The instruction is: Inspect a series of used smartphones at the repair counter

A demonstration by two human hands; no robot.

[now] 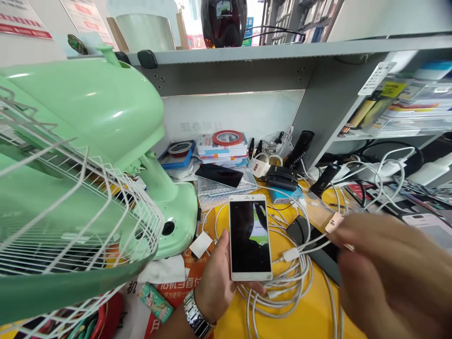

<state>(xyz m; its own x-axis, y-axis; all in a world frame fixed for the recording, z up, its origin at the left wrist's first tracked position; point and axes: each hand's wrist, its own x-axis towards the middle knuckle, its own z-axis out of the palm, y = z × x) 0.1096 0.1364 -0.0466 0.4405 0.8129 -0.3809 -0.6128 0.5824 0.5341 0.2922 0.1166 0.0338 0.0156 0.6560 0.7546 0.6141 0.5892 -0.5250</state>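
Note:
A white smartphone (250, 238) with a dark, reflecting screen lies upright in my left hand (221, 278), whose thumb is at the phone's left edge and whose fingers pass behind it. My right hand (384, 263), blurred, is at the right with its fingers pinched together. At its fingertips is a small pinkish-gold piece (334, 222) with a dark slot. Just left of these fingers run white cables (291, 254), coiled on the yellow surface. A dark phone (326, 256) lies partly behind my right hand.
A green fan (88, 108) with a white wire guard fills the left. Behind the phone are a black phone (219, 174), stacked boxes with red tape (228, 138) and a black device (281, 177). A grey shelf (247, 54) spans the back.

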